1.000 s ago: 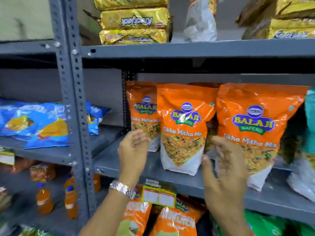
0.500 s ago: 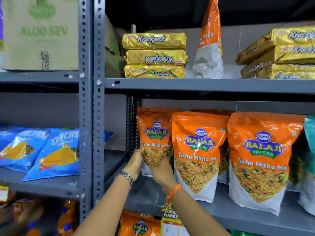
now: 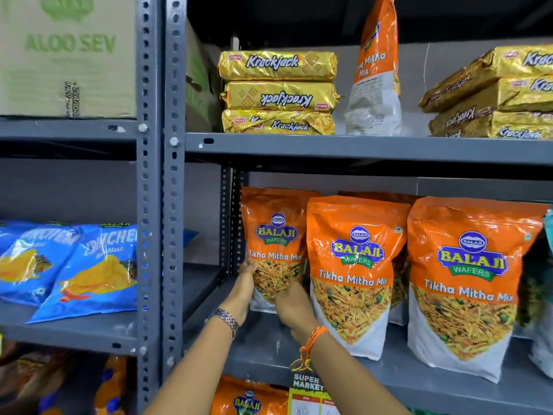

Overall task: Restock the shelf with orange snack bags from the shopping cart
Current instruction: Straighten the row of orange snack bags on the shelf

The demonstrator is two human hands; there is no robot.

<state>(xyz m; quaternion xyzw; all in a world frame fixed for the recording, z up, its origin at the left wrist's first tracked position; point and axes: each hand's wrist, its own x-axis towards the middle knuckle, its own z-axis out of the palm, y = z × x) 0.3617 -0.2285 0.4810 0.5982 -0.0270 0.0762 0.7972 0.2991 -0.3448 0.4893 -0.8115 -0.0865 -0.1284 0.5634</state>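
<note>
Bag: the leftmost glossy orange plastic snack bag (image 3: pixel 275 235) stands upright at the left end of the grey metal shelf (image 3: pixel 419 372), set further back than the two orange bags beside it.
Left hand (image 3: pixel 244 290): our fingers close on its lower left edge.
Right hand (image 3: pixel 291 307): closed on its lower right corner.
Key relation: the bag's long axis is vertical, directly above and between both our hands, equally near.

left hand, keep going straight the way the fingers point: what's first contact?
The left hand points up and inward along the left edge of the leftmost orange bag, which it already touches. Going on, it would likely slide between the bag and the perforated rear upright; depth is unclear.
</note>
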